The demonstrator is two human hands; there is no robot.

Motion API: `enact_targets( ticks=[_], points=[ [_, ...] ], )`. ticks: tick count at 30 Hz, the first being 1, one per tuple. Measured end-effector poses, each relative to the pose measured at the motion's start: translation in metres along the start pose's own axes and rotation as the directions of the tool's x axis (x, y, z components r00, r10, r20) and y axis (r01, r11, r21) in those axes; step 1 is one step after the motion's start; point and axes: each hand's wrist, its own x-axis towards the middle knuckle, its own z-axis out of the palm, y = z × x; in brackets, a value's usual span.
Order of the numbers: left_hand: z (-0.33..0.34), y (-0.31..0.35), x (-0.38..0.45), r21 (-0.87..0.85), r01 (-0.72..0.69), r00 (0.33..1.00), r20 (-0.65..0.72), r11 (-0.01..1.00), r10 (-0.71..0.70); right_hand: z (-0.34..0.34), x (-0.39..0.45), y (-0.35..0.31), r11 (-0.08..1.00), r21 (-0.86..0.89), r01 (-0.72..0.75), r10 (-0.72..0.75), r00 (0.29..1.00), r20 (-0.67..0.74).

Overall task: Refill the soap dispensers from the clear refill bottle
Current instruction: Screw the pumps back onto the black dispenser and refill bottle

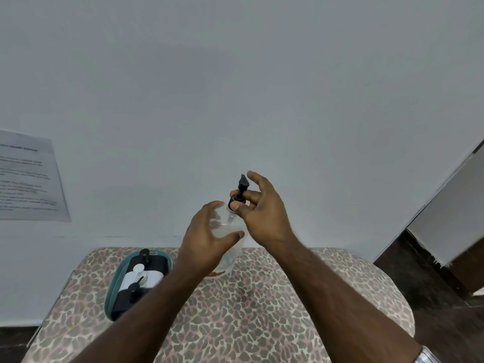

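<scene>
A clear bottle point(228, 229) with a black pump top point(241, 188) is held upright above the far edge of the leopard-print surface point(262, 310). My left hand point(207, 242) wraps around its body from the left. My right hand point(262, 210) pinches the black pump collar at the neck with thumb and fingers, the pump nozzle sticking up above them. A teal tray point(111, 292) at the left holds a black dispenser point(153, 260), a white dispenser point(141, 277) and another black one point(128, 297), all lying down.
A pale wall stands right behind the surface, with a printed paper sheet point(26, 179) stuck to it at the left. A dark floor and a doorway edge point(432, 218) show at the right. A metal watch band point(427, 356) is on my right wrist.
</scene>
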Motion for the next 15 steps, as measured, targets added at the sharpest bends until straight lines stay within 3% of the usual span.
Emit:
enact_targets(
  ticks=[6,11,15],
  points=[
    [-0.003,-0.02,-0.009,-0.193,0.176,0.975,0.169,0.965,-0.143,-0.022,-0.002,0.032,0.999,-0.037,-0.003,0.008,0.991,0.136],
    [0.002,-0.038,-0.027,-0.245,0.294,0.923,0.324,0.924,-0.207,-0.02,-0.037,0.109,0.97,-0.175,-0.166,0.222,0.899,0.378],
    [0.023,-0.073,-0.055,-0.209,0.382,0.861,0.435,0.9,-0.264,0.002,-0.072,0.166,0.96,-0.106,-0.258,0.277,0.923,0.268]
  ],
)
